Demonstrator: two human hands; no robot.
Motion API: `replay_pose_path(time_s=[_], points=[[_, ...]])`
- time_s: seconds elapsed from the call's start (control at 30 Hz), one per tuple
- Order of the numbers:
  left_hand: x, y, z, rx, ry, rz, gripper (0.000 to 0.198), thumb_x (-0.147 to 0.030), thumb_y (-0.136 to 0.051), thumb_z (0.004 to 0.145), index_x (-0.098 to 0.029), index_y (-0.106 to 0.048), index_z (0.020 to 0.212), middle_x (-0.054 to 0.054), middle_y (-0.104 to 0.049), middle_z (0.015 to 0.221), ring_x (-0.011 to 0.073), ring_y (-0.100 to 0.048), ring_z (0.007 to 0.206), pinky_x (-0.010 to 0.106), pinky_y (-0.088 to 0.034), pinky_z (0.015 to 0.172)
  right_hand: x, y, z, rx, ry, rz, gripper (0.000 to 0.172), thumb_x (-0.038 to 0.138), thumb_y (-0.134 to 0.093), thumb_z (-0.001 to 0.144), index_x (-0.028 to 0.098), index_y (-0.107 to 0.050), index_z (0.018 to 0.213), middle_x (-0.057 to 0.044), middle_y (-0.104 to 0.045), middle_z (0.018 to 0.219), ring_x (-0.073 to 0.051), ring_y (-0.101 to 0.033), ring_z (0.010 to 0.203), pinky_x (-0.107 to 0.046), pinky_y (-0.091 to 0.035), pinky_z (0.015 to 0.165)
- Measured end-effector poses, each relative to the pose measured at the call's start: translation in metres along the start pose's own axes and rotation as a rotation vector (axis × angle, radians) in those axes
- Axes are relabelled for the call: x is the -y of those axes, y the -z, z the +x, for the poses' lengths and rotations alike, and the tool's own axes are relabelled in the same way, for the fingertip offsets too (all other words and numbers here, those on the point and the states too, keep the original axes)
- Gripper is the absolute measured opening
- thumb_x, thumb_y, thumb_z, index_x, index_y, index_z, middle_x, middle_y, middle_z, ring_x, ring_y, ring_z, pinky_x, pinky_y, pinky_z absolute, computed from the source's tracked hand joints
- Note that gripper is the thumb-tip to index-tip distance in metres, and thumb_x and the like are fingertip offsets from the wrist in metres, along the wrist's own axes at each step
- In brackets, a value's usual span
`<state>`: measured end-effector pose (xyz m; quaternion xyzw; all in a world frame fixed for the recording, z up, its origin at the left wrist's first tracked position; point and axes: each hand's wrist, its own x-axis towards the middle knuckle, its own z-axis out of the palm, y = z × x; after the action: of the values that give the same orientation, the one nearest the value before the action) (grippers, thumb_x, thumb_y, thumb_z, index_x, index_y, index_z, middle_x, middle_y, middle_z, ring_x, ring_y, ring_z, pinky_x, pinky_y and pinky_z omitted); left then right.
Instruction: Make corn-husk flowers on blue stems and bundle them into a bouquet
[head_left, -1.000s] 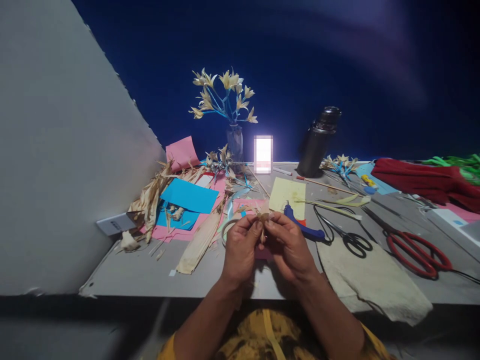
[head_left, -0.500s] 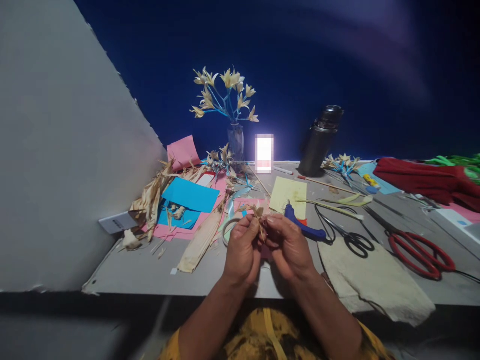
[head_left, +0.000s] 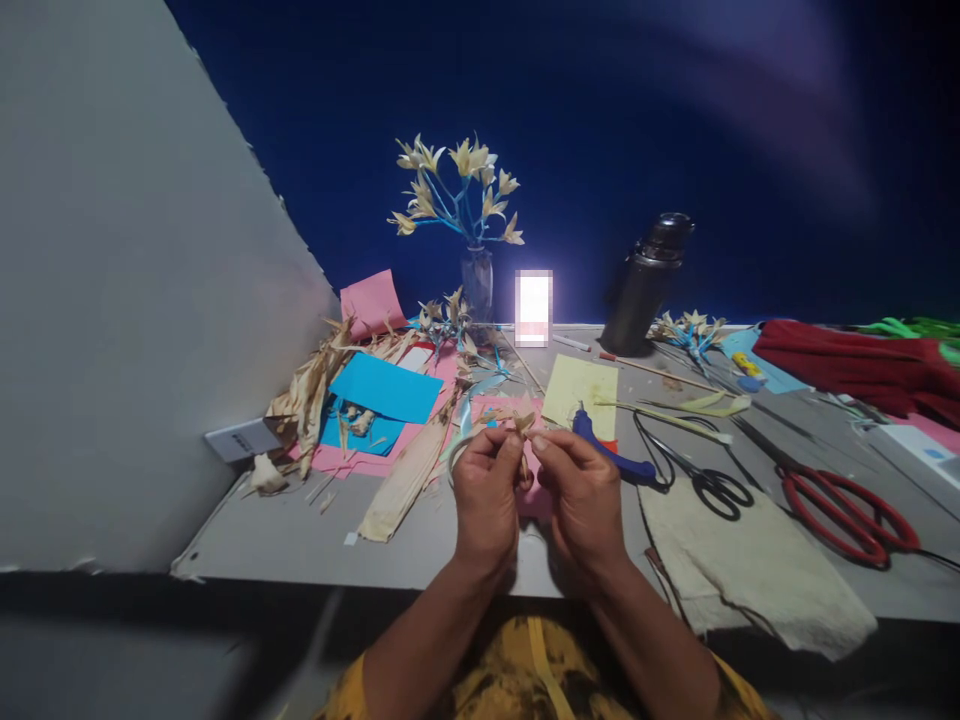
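Over the near part of the table, my left hand (head_left: 486,495) is closed, thumb and forefinger pinching a small dried-husk flower (head_left: 523,425). Facing it, my right hand (head_left: 586,490) is closed too, its thumb and forefinger pinched at the flower's right side. The fingers partly hide the flower and its lower end. A roll of tape (head_left: 453,458) lies just behind my left hand. Right beside my right hand is a blue glue gun (head_left: 611,450), close to a sheet of yellow paper (head_left: 570,385).
Left lie dried husks (head_left: 409,470) and blue paper (head_left: 386,387). Behind stand a glass vase (head_left: 478,285) of husk flowers and a dark flask (head_left: 649,285). To the right are black-handled scissors (head_left: 720,493), large red-handled scissors (head_left: 847,515) and a pale cloth (head_left: 742,565) over the table edge.
My right fingers have drawn together into a tighter pinch at the flower. The whole view has shifted slightly; the things on the table keep their places.
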<state>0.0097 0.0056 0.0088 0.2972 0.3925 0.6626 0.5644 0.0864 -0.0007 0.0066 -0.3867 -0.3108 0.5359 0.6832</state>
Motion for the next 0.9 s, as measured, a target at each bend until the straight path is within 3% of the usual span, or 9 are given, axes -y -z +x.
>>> replay_pose_path(time_s=[0.17, 0.4, 0.53, 0.73, 0.9], points=[[-0.006, 0.002, -0.001, -0.072, -0.152, 0.287, 0.022, -0.033, -0.074, 0.078, -0.017, -0.063, 0.067, -0.005, -0.055, 0.054, 0.0076, -0.046, 0.048, 0.02, -0.038, 0.05, 0.005, 0.004, -0.002, -0.003, 0.249, -0.336, 0.007, 0.028, -0.074, 0.08, 0.021, -0.076, 0.077, -0.001, -0.071, 0.078, -0.017, -0.061, 0.075, -0.029, -0.048, 0.071], [-0.014, 0.0, -0.004, -0.078, -0.224, 0.354, 0.013, -0.025, -0.075, 0.074, -0.017, -0.067, 0.067, -0.003, -0.06, 0.06, 0.008, -0.049, 0.051, 0.019, -0.04, 0.05, 0.01, 0.007, -0.006, 0.034, 0.286, -0.403, 0.01, 0.026, -0.067, 0.086, 0.022, -0.076, 0.087, -0.003, -0.072, 0.088, -0.019, -0.064, 0.085, -0.031, -0.047, 0.077], [-0.016, 0.0, -0.004, -0.015, -0.112, 0.269, 0.015, -0.025, -0.076, 0.072, -0.016, -0.066, 0.066, -0.004, -0.059, 0.057, 0.007, -0.05, 0.047, 0.019, -0.041, 0.048, 0.011, 0.008, -0.009, 0.028, 0.307, -0.392, 0.009, 0.026, -0.066, 0.085, 0.022, -0.075, 0.086, -0.003, -0.071, 0.086, -0.019, -0.063, 0.083, -0.031, -0.048, 0.076], [-0.02, -0.003, -0.007, 0.096, 0.149, -0.078, 0.02, -0.02, -0.079, 0.067, -0.016, -0.06, 0.065, -0.004, -0.058, 0.055, 0.007, -0.05, 0.043, 0.019, -0.041, 0.045, 0.015, 0.006, -0.013, 0.04, 0.353, -0.377, 0.009, 0.029, -0.068, 0.085, 0.024, -0.076, 0.088, -0.004, -0.072, 0.089, -0.019, -0.065, 0.082, -0.029, -0.052, 0.07], [-0.024, -0.008, -0.009, 0.103, 0.219, -0.164, 0.025, -0.024, -0.08, 0.065, -0.015, -0.057, 0.065, -0.004, -0.055, 0.051, 0.0061, -0.048, 0.041, 0.017, -0.037, 0.043, 0.016, 0.001, -0.008, 0.046, 0.156, -0.267, 0.017, 0.036, -0.072, 0.083, 0.02, -0.072, 0.079, 0.002, -0.064, 0.06, -0.012, -0.056, 0.048, -0.024, -0.047, 0.048]])
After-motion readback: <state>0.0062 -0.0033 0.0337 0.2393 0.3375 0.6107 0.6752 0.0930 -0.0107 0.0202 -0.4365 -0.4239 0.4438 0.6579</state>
